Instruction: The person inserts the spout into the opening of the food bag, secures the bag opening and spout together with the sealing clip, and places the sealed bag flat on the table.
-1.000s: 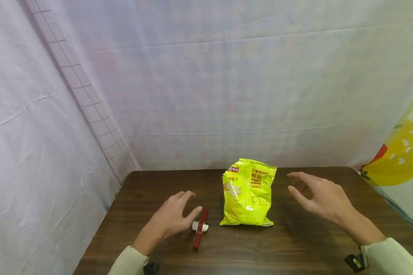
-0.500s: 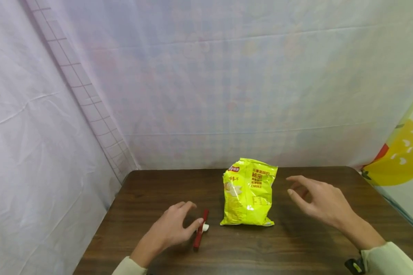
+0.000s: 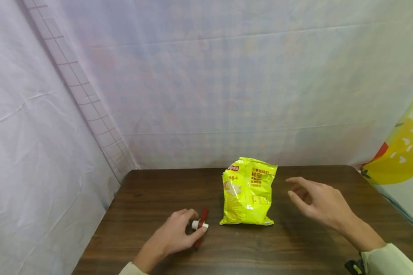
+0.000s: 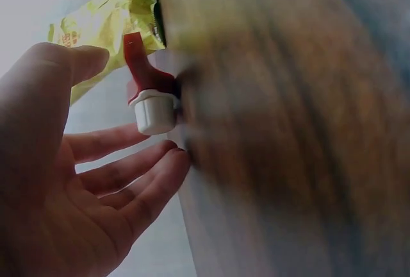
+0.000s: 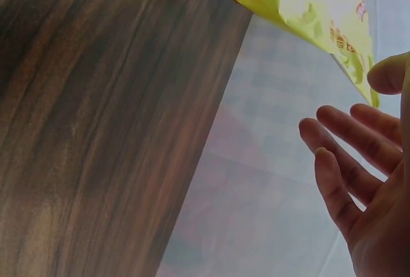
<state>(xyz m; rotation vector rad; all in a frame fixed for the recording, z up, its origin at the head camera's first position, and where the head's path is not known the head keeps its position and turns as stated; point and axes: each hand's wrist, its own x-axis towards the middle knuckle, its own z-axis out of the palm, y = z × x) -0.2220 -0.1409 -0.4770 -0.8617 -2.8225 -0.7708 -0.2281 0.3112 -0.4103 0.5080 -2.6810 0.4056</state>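
A dark red bar-shaped clip (image 3: 204, 216) with a white cap (image 4: 155, 114) at its middle lies on the wooden table (image 3: 261, 254); it looks like a bag-sealing clip with a spout. My left hand (image 3: 175, 233) is around the clip's left side, its thumb overlapping the near part in the head view. In the left wrist view the cap shows between thumb and fingers, with a gap to the thumb. A bright yellow chip bag (image 3: 248, 194) stands upright, right of the clip. To the bag's right, my right hand (image 3: 325, 202) hovers with loosely bent fingers, holding nothing.
A pale patterned curtain (image 3: 206, 84) hangs behind the table's far edge, and a white one (image 3: 31, 152) runs along the left. At the right is a panel with a yellow fruit print (image 3: 395, 164).
My left hand has moved slightly down and right, bringing its thumb and fingers closer around the clip. The bag and my right hand stay practically where they were.
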